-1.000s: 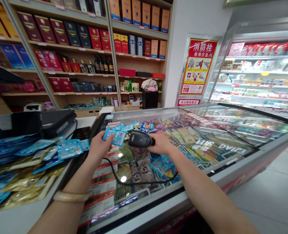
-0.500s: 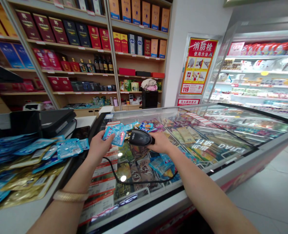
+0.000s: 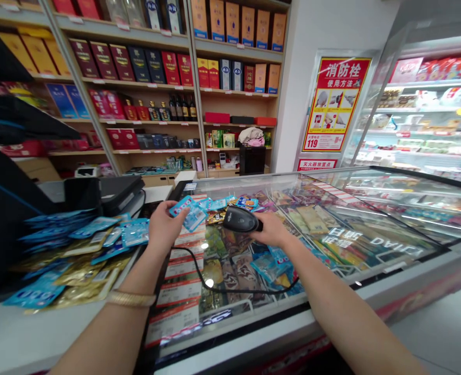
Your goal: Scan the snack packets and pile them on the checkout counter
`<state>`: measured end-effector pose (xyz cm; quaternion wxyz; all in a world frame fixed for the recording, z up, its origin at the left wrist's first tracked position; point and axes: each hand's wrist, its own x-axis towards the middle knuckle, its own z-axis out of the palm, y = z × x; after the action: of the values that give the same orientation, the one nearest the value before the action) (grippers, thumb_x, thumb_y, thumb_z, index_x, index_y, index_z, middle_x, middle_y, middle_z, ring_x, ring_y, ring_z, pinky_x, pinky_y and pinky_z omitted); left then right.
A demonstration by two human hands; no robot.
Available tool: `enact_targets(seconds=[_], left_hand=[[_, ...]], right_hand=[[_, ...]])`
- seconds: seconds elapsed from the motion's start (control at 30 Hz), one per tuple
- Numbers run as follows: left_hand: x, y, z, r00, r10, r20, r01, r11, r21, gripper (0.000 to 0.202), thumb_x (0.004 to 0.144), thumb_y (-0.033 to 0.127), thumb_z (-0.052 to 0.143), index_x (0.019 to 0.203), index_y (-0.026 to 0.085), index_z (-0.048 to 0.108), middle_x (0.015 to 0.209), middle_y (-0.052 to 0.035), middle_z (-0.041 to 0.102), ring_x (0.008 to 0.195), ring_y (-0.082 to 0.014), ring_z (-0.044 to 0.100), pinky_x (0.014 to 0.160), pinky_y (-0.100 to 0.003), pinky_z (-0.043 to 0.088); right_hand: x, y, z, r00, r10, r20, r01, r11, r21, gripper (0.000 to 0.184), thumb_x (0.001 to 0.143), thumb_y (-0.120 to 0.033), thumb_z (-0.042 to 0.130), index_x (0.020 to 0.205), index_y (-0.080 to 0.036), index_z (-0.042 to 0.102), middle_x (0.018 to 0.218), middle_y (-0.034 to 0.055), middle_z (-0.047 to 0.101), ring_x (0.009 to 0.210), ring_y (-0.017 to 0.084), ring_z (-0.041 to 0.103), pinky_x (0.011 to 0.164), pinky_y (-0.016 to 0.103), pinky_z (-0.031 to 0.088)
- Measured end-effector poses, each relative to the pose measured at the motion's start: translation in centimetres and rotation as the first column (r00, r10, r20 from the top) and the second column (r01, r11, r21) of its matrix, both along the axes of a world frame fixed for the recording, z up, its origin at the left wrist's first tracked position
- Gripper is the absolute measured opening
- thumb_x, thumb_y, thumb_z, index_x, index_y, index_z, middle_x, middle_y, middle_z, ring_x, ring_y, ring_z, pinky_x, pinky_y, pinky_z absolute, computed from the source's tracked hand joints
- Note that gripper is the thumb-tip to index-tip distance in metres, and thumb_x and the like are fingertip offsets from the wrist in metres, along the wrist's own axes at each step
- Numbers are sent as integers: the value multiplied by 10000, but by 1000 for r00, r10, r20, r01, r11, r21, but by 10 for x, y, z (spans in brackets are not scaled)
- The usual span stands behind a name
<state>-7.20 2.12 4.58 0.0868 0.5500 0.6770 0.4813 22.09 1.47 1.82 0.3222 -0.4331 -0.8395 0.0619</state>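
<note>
My left hand (image 3: 165, 225) pinches a small blue packet (image 3: 192, 212) between thumb and fingers, above the left end of the glass-topped freezer (image 3: 236, 182). My right hand (image 3: 272, 229) is closed around the handle of a black barcode scanner (image 3: 240, 219). Its head points left toward the blue packet, with a gap between them. From the scanner a black cable (image 3: 230, 291) loops over the glass. Behind the scanner, several more packets, blue and dark with orange (image 3: 247, 202), lie on the glass. The fingers under the scanner's handle are partly hidden.
On the counter (image 3: 15, 336) at left lies a heap of blue and gold packets (image 3: 86, 273), beside a black device (image 3: 121, 194). Price labels (image 3: 176, 315) line the freezer's left edge. Shelves of boxes (image 3: 148, 123) stand behind, and a lit display fridge (image 3: 429, 127) is at right.
The view has swung left, so everything appears further right. The blue packet in my left hand is tilted differently. My right hand still holds the scanner.
</note>
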Motion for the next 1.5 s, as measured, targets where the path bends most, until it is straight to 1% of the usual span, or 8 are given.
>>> enact_targets(seconds=[0.17, 0.33, 0.47, 0.77, 0.97, 1.1, 1.27, 1.5], left_hand=[[-53, -5, 36, 925, 117, -362, -182, 972, -152, 457, 820, 457, 434, 1094, 138, 613, 876, -96, 677, 821, -249, 617, 732, -336, 454], [-98, -6, 58, 794, 70, -603, -360, 854, -375, 516, 906, 366, 245, 1227, 125, 568, 1219, -166, 627, 1125, -344, 556, 894, -465, 397], [-114, -1, 52, 693, 3, -721, -431, 804, -410, 518, 905, 353, 233, 1235, 163, 585, 1176, -176, 655, 1067, -351, 594, 880, -483, 386], [-103, -8, 34, 427, 24, -904, -441, 878, -185, 469, 883, 327, 291, 1099, 118, 651, 1115, -230, 644, 1083, -357, 534, 847, -437, 352], [-93, -1, 45, 425, 135, -895, -405, 913, -54, 497, 883, 370, 291, 1105, 99, 644, 1121, -233, 621, 1090, -385, 494, 839, -451, 361], [-68, 17, 47, 547, 153, -823, -236, 972, 24, 511, 883, 386, 303, 1211, 117, 587, 1215, -219, 583, 1151, -385, 463, 891, -498, 367], [-11, 62, 34, 691, -49, -721, 1, 998, -67, 536, 882, 442, 326, 1271, 145, 544, 1280, -168, 584, 1215, -325, 483, 985, -454, 371], [46, 121, -6, 668, -404, -625, 160, 898, -409, 683, 797, 502, 470, 1377, 141, 452, 1420, -157, 490, 1377, -288, 353, 1078, -405, 318]], right_hand=[[-1, -3, 2, 1000, 13, -15, -13, 1000, -7, 224, 715, -279, 648, 922, -211, 700, 808, 29, 718, 778, 198, 666, 694, 246, 436], [-1, -4, 3, 1000, 4, -21, -4, 1000, 10, 232, 720, -285, 651, 935, -215, 703, 821, 33, 723, 795, 203, 672, 696, 247, 433], [0, -3, 3, 1000, 3, -23, -2, 1000, 17, 255, 719, -289, 652, 957, -215, 702, 833, 36, 729, 813, 211, 676, 703, 251, 440], [4, 0, 1, 1000, -11, -27, 11, 1000, 17, 234, 711, -270, 627, 929, -221, 695, 845, 33, 731, 822, 213, 679, 699, 250, 440], [7, 3, 0, 998, -46, -48, 49, 997, 63, 239, 688, -279, 632, 907, -210, 700, 850, 47, 735, 782, 212, 669, 677, 254, 430], [8, 4, 1, 993, -91, -72, 96, 993, 69, 272, 667, -273, 646, 927, -212, 700, 847, 50, 735, 787, 218, 666, 682, 257, 435], [10, 4, 2, 983, -131, -126, 140, 988, 65, 284, 659, -267, 655, 935, -206, 683, 868, 55, 727, 796, 212, 663, 709, 262, 447], [10, 6, 1, 982, -128, -137, 140, 987, 84, 253, 664, -273, 658, 906, -202, 680, 826, 43, 719, 737, 192, 653, 664, 251, 430]])
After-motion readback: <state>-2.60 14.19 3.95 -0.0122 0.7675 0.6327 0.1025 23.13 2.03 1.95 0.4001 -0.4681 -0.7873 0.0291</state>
